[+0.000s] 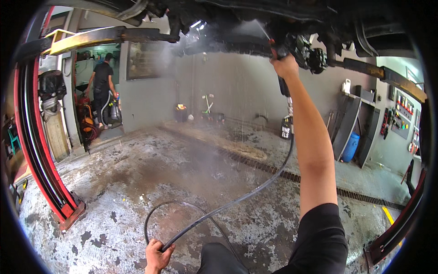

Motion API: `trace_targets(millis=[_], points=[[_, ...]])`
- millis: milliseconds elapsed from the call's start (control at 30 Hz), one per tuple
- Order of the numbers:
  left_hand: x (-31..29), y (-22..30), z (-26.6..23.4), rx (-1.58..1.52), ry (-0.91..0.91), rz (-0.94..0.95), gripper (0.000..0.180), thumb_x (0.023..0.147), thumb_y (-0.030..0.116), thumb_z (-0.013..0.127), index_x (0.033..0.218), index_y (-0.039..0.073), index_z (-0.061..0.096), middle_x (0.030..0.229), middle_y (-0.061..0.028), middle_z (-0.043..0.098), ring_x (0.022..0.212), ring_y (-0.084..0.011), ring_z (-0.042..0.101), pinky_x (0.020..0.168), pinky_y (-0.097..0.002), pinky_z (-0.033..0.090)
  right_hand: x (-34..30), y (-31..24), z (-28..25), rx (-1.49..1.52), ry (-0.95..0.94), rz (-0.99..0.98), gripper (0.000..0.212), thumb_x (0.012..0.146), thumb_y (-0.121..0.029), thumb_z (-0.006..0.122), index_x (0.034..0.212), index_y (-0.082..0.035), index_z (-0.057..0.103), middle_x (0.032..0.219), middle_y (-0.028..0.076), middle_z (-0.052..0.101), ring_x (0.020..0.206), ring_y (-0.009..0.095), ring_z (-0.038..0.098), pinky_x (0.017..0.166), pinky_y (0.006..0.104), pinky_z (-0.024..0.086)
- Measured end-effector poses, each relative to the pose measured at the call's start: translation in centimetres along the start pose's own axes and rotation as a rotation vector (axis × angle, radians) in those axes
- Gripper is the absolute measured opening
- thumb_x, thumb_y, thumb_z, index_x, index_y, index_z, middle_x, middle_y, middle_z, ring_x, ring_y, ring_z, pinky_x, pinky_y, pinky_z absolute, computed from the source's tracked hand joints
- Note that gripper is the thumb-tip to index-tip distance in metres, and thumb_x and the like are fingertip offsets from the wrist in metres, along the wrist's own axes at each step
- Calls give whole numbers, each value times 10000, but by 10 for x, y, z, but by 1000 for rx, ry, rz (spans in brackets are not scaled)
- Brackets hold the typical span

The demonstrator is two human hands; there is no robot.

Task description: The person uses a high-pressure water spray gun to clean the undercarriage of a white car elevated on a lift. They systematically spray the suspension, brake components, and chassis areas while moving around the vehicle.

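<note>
My right hand (286, 66) is raised overhead, closed round a pressure washer gun (284, 86). A fine jet leaves the gun up and to the left, and mist spreads under the dark underside of a raised vehicle (237, 34). Water drips from it to the floor. From the gun a black hose (246, 196) sags in a curve down to my left hand (158, 255), whose fingers are wrapped round it low at the front. Beyond that hand the hose makes a loop above the floor.
Red lift posts stand left (41, 150) and right (397, 219), with lift arms (91, 39) under the vehicle. A drain grate (365, 197) crosses the wet, patchy floor. Another person (103, 86) stands in the left doorway. A blue barrel (350, 147) sits by a grey cabinet at right.
</note>
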State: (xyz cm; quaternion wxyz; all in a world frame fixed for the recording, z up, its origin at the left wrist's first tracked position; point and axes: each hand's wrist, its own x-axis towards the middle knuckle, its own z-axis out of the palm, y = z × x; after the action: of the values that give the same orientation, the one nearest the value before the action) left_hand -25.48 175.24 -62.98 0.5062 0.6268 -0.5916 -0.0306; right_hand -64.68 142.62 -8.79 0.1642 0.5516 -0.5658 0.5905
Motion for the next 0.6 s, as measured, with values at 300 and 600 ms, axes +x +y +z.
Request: trace_targets(millis=[300,600], points=[[-41,-16,-73,-49,-234,37,548,783,449,831,621,12,543,743,-134,541,701,-340,574,619,-421,465,-68,-51,-71,-175,-86,-80,591,754,-480,803,1151,-52,708,1067,235,725,1065,378,690,927,433,534],[-78,-3,-91,-68,-680,140,587,871,590,691,742,20,640,883,-118,599,819,-350,645,716,-432,532,-166,-90,-153,-294,-209,-232,548,807,-439,782,1177,-48,684,1083,251,713,1078,395,673,921,434,533]])
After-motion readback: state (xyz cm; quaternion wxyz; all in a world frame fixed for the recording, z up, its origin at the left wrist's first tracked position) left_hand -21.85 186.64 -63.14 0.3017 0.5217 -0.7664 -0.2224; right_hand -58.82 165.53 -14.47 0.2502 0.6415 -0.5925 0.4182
